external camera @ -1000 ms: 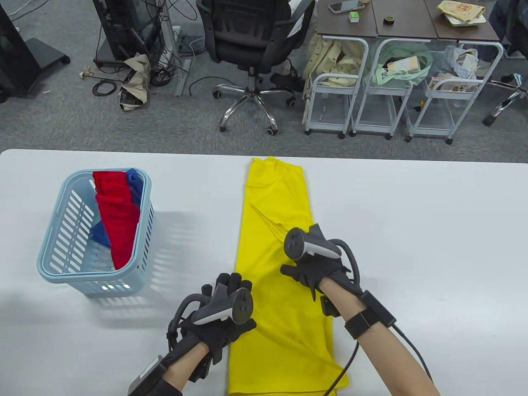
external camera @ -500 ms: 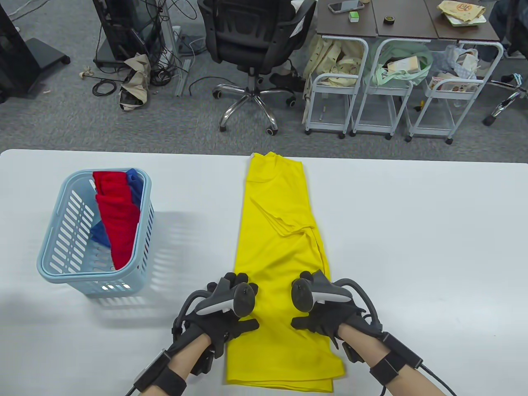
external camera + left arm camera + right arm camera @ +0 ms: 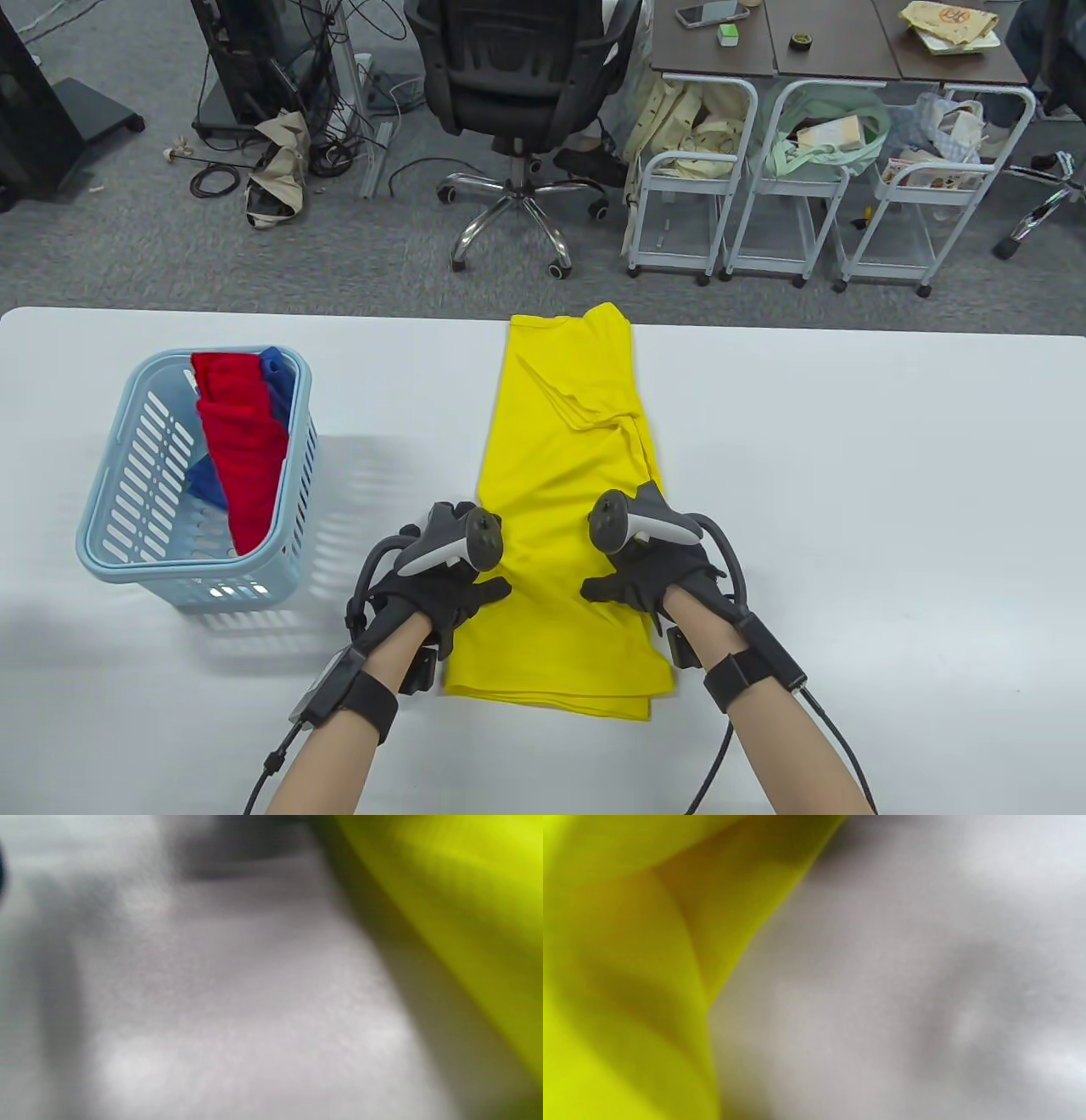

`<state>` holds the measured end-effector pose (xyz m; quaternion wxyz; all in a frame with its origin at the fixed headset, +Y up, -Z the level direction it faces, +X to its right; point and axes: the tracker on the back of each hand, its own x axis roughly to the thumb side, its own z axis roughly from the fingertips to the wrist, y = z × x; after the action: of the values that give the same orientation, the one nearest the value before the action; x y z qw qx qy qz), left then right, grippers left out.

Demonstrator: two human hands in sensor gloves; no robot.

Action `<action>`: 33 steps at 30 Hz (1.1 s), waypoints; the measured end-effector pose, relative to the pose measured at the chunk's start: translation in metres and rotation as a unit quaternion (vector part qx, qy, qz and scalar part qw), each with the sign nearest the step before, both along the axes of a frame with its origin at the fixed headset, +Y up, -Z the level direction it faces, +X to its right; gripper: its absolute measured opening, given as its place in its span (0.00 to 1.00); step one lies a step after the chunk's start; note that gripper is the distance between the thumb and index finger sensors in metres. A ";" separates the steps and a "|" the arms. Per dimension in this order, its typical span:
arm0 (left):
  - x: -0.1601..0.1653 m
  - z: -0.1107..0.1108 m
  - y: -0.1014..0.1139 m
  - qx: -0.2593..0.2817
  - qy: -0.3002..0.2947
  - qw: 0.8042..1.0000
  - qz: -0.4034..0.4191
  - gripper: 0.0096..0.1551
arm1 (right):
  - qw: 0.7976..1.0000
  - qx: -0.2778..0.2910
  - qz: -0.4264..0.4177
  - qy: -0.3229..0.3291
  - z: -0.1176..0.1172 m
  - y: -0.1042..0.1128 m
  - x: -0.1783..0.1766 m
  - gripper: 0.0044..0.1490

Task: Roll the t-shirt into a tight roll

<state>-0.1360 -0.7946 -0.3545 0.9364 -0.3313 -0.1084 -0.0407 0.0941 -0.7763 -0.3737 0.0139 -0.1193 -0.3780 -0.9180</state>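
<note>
The yellow t-shirt [image 3: 564,509] has slid away from the counter's [image 3: 848,509] near edge. Left hand [image 3: 445,586] and right hand [image 3: 649,573] rest on its side edges; fingers hidden, grip unclear. Uneven pushing could skew the strip, loosening the roll.

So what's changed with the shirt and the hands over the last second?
The yellow shirt slid away from the person: its near hem now lies fully on the table and its far end hangs past the far edge. The right hand drew back, then both hands went forward with the shirt; the left hand is on its left edge. The blue basket of red and blue cloth stayed put.
</note>
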 end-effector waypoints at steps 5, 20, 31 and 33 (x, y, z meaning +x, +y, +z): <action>0.013 0.042 -0.003 0.012 -0.092 0.994 -0.059 0.48 | 1.000 -0.002 -0.006 -0.001 -0.001 0.000 0.001 0.58; -0.001 0.074 -0.011 0.011 -0.084 0.996 -0.018 0.47 | 0.994 0.070 -0.003 0.086 0.073 0.018 -0.012 0.55; -0.002 0.073 -0.013 -0.010 -0.087 0.996 -0.018 0.47 | 0.998 0.056 -0.010 0.018 0.097 0.006 0.068 0.62; -0.002 0.073 -0.013 -0.004 -0.086 0.996 -0.013 0.47 | 0.998 0.059 -0.037 -0.003 0.098 0.004 0.072 0.63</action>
<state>-0.1381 -0.8072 -0.2813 0.9218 -0.3313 -0.1844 -0.0805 0.1664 -0.7721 -0.2754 -0.0143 -0.1297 -0.3187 -0.9388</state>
